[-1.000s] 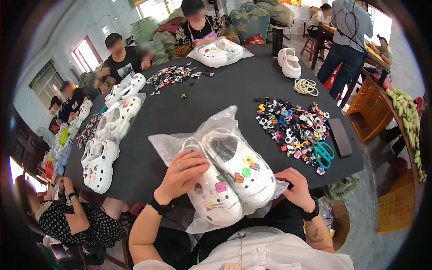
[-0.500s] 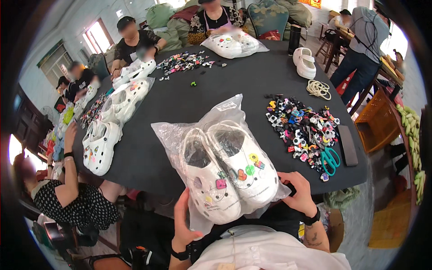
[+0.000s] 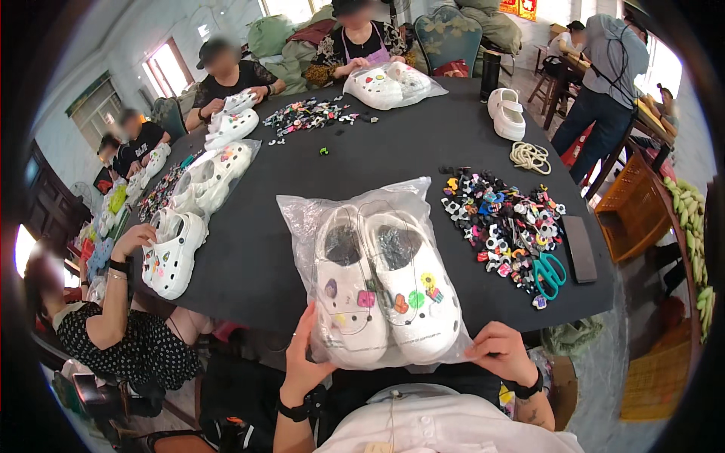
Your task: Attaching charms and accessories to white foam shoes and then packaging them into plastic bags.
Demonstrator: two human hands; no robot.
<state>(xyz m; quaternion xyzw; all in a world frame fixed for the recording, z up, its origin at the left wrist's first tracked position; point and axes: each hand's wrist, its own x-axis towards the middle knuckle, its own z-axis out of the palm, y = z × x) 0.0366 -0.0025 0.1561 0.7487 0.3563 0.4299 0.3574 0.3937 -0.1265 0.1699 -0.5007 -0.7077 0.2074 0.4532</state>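
Note:
A clear plastic bag lies at the near edge of the dark table, its open-looking top corners pointing away from me. Inside it sits a pair of white clogs, toes toward me, dotted with colourful charms such as a yellow flower, a green round one and a pink square. My left hand grips the bag's lower left side, its fingers partly hidden behind the plastic. At the lower right corner, my right hand pinches the plastic between thumb and fingers.
Right of the bag are a pile of loose charms, teal-handled scissors, a dark grey block, coiled cream cord and white clogs. Several people work around the dark table; charm-decorated clogs stand at the left.
The bag with the clogs has turned more upright and shifted slightly to the right. My right hand now pinches its corner. At left, a co-worker's hand has come down to the white clogs.

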